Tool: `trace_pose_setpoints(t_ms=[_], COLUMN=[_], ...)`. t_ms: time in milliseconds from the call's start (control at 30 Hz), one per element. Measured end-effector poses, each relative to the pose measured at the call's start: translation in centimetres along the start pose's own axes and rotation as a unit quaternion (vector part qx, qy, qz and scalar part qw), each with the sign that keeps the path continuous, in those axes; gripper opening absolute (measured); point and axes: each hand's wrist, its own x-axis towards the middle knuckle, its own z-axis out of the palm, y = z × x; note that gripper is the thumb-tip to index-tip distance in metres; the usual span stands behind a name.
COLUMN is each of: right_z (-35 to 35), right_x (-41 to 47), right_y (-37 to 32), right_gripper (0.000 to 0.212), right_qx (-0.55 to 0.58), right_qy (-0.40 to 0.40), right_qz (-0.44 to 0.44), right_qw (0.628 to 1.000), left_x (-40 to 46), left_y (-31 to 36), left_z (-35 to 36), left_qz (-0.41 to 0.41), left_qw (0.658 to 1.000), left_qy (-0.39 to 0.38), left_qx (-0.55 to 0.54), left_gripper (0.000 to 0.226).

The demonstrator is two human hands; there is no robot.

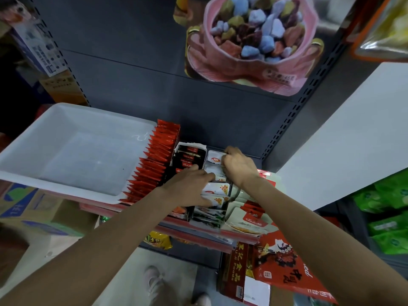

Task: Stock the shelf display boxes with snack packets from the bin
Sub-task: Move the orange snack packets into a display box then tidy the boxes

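Note:
A white plastic bin [72, 151] sits on the shelf at the left, and I see nothing inside it. To its right stand a row of red packets [154, 164], a display box of black packets [189, 155] and a display box of white snack packets [215, 191]. My left hand [189, 187] lies over the front white packets, fingers curled against them. My right hand [237, 165] is at the back of the same box, fingers curled round the top edges of the white packets there.
Cream and red packets [249, 219] fill the shelf at the right. Below hang red bags [282, 263] and a yellow pack [157, 239]. Green packs [390, 217] sit far right. A pink candy bag [251, 43] hangs above. Cardboard boxes [26, 208] stand at the left.

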Motion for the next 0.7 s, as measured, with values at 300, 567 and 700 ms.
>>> trace_pose_setpoints(t_ms=[300, 567, 700], right_z=[-0.1, -0.8, -1.0], right_x=[-2.3, -2.4, -2.2], right_y=[1.4, 1.4, 1.7], right_gripper=[0.006, 0.007, 0.005], right_qx=[0.135, 0.174, 0.298], right_qy=[0.223, 0.078, 0.072], right_qz=[-0.080, -0.007, 0.044], right_qw=[0.962, 0.982, 0.951], left_x=[-1.4, -0.7, -0.8], left_y=[0.8, 0.7, 0.4], left_z=[0.2, -0.3, -0.1], left_qz=[-0.039, -0.027, -0.001], left_qw=[0.997, 0.997, 0.998], left_qy=[0.058, 0.068, 0.057], left_qx=[-0.037, 0.034, 0.017], left_gripper=[0.077, 0.068, 0.074])
